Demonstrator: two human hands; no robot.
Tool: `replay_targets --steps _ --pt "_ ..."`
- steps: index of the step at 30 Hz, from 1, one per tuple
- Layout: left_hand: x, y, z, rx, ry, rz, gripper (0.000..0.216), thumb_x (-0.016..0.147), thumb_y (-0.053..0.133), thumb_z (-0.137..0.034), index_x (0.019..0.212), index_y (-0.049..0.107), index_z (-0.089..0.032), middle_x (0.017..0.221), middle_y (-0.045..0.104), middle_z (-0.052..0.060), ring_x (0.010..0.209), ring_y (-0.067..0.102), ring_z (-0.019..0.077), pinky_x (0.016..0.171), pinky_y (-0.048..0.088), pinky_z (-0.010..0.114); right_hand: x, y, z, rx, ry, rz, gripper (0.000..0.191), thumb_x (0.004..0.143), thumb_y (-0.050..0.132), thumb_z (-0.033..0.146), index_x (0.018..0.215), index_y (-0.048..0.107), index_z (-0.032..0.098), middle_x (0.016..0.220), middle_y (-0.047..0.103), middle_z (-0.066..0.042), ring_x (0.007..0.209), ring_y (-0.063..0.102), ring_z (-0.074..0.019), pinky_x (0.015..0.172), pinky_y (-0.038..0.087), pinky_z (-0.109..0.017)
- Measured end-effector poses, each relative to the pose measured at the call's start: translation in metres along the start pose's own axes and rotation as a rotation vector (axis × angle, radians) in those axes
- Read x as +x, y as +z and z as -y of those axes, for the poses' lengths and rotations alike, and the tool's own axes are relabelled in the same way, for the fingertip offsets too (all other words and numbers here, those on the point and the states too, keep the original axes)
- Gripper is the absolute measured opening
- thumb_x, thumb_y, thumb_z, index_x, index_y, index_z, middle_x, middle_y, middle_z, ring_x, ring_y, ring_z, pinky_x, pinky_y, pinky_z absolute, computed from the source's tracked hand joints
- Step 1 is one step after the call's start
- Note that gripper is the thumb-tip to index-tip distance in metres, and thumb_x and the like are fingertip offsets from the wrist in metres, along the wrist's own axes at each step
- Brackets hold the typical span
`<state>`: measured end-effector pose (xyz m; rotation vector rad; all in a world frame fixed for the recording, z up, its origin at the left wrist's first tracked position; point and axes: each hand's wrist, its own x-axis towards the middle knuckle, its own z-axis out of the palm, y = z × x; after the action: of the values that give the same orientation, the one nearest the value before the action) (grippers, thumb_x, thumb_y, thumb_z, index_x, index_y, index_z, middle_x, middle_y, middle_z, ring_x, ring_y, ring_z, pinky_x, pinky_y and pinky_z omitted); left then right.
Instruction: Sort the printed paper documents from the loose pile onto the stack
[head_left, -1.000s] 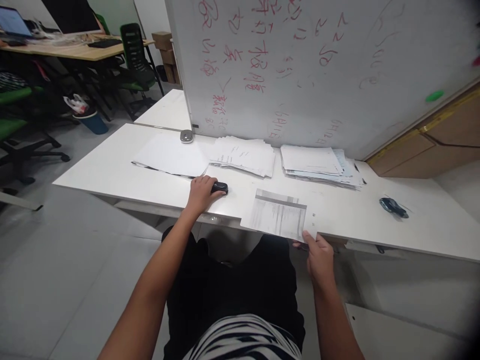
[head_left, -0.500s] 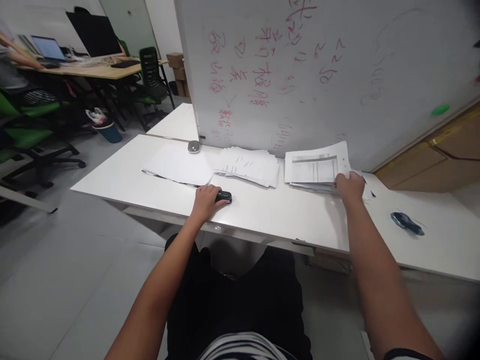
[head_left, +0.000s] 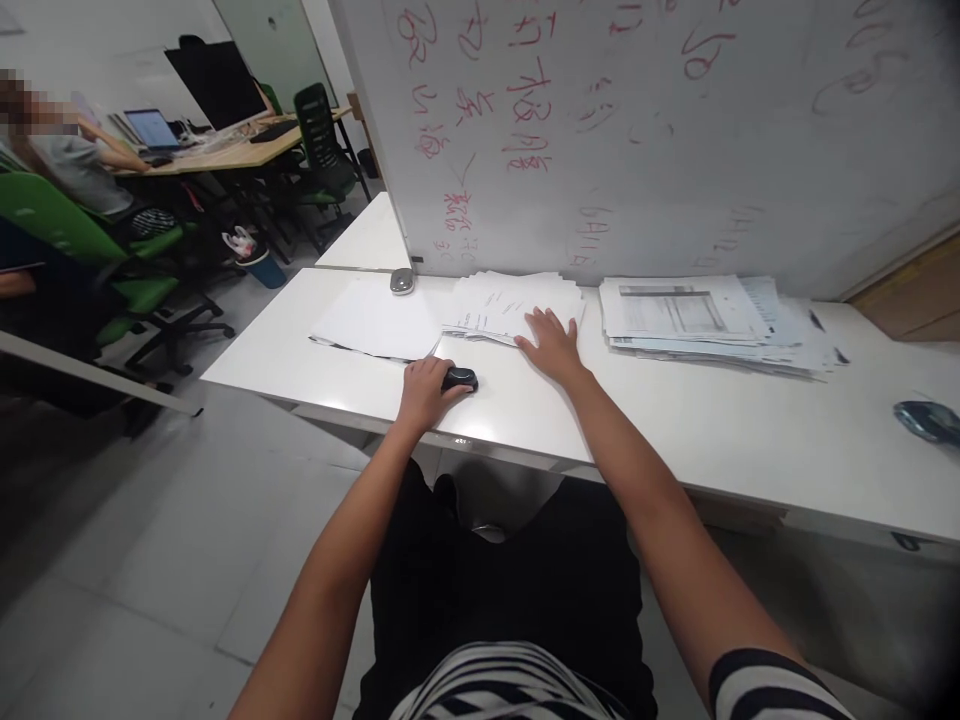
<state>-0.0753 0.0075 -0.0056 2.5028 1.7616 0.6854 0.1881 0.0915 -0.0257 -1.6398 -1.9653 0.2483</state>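
Observation:
On the white desk, my left hand [head_left: 424,395] is closed around a small black stapler [head_left: 460,379]. My right hand [head_left: 553,345] rests with its fingers spread on the near right part of the middle paper stack [head_left: 495,303], holding nothing. Left of that stack lies a pile of blank-looking white sheets [head_left: 379,318], its near edge just beyond my left hand. To the right is a thicker stack of printed papers [head_left: 675,310], its sheets fanned out toward the right; no hand touches it.
A whiteboard [head_left: 637,130] with red writing stands along the desk's back edge. A grey rounded object [head_left: 402,281] sits by its left corner. A dark glossy object [head_left: 928,422] lies at the far right of the desk [head_left: 675,440]. A person [head_left: 82,165] sits at another desk.
My right hand has let go of the right paper stack and moved left onto the middle one. My left hand stays on the stapler. The view has turned somewhat.

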Motion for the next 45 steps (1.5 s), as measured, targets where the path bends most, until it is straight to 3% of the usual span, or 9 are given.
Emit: replay_targets --steps 3,12,16,22,29,36,41,45 --pt "0.000 -0.001 -0.001 0.001 -0.015 0.016 0.039 0.080 0.061 -0.052 0.105 0.056 -0.023 0.101 0.061 0.006 0.099 0.050 0.0240 0.088 0.033 0.038 -0.009 0.001 0.000 -0.062 -0.049 0.028 0.044 0.091 0.045 0.045 0.129 0.051 0.022 0.144 0.044 -0.009 0.137 0.033 -0.0294 0.110 0.002 -0.064" --pt "0.000 0.000 -0.001 0.017 -0.020 0.009 0.038 0.080 0.060 -0.053 0.104 0.056 -0.023 0.102 0.060 0.006 0.098 0.050 0.0237 0.089 0.034 0.038 -0.015 -0.004 0.000 -0.093 -0.091 -0.081 0.033 0.094 0.041 0.039 0.115 0.061 0.023 0.131 0.059 -0.008 0.128 0.046 -0.0284 0.110 0.007 -0.065" --pt "0.000 0.001 0.000 0.039 -0.014 -0.014 0.039 0.079 0.061 -0.053 0.103 0.056 -0.023 0.100 0.061 0.006 0.098 0.051 0.0236 0.089 0.034 0.037 -0.015 -0.001 -0.005 -0.107 -0.141 -0.126 0.031 0.094 0.037 0.025 0.110 0.064 0.023 0.122 0.065 -0.006 0.120 0.052 -0.0261 0.111 0.010 -0.061" --pt "-0.001 0.001 -0.001 0.032 -0.035 -0.008 0.040 0.079 0.060 -0.055 0.104 0.056 -0.024 0.103 0.061 0.006 0.098 0.050 0.0236 0.088 0.034 0.037 -0.016 0.000 -0.010 -0.075 -0.197 -0.231 0.038 0.084 0.038 0.009 0.108 0.064 0.022 0.115 0.068 -0.005 0.111 0.057 -0.0220 0.112 0.016 -0.052" --pt "-0.004 0.001 -0.001 0.049 -0.179 -0.094 0.037 0.081 0.058 -0.053 0.104 0.056 -0.024 0.101 0.062 0.007 0.099 0.051 0.0250 0.090 0.033 0.040 -0.017 -0.008 -0.006 0.055 -0.034 -0.369 0.030 0.073 0.040 0.008 0.076 0.066 0.022 0.112 0.067 -0.005 0.114 0.054 -0.0220 0.105 0.031 -0.044" --pt "-0.009 0.004 0.002 0.032 -0.259 -0.198 0.036 0.081 0.061 -0.044 0.112 0.056 -0.026 0.113 0.061 0.010 0.111 0.048 0.0283 0.100 0.028 0.047 -0.016 -0.008 -0.015 0.305 0.160 -0.407 0.034 0.073 0.033 0.011 0.076 0.065 0.020 0.115 0.064 -0.007 0.108 0.058 -0.0210 0.094 0.045 -0.038" --pt "-0.010 0.001 -0.001 0.030 -0.297 -0.237 0.032 0.083 0.058 -0.038 0.113 0.057 -0.027 0.118 0.059 0.010 0.119 0.043 0.0298 0.106 0.018 0.054 -0.017 -0.011 -0.013 0.369 0.093 -0.477 0.031 0.072 0.033 0.011 0.076 0.062 0.020 0.112 0.065 -0.007 0.107 0.059 -0.0196 0.095 0.045 -0.038" --pt "-0.011 -0.002 -0.004 0.001 -0.286 -0.265 0.037 0.083 0.056 -0.042 0.115 0.056 -0.024 0.121 0.056 0.013 0.123 0.040 0.0316 0.107 0.018 0.055 -0.025 -0.026 -0.004 0.341 0.023 -0.346 0.029 0.071 0.035 0.009 0.074 0.061 0.020 0.112 0.065 -0.007 0.107 0.059 -0.0198 0.094 0.045 -0.036"
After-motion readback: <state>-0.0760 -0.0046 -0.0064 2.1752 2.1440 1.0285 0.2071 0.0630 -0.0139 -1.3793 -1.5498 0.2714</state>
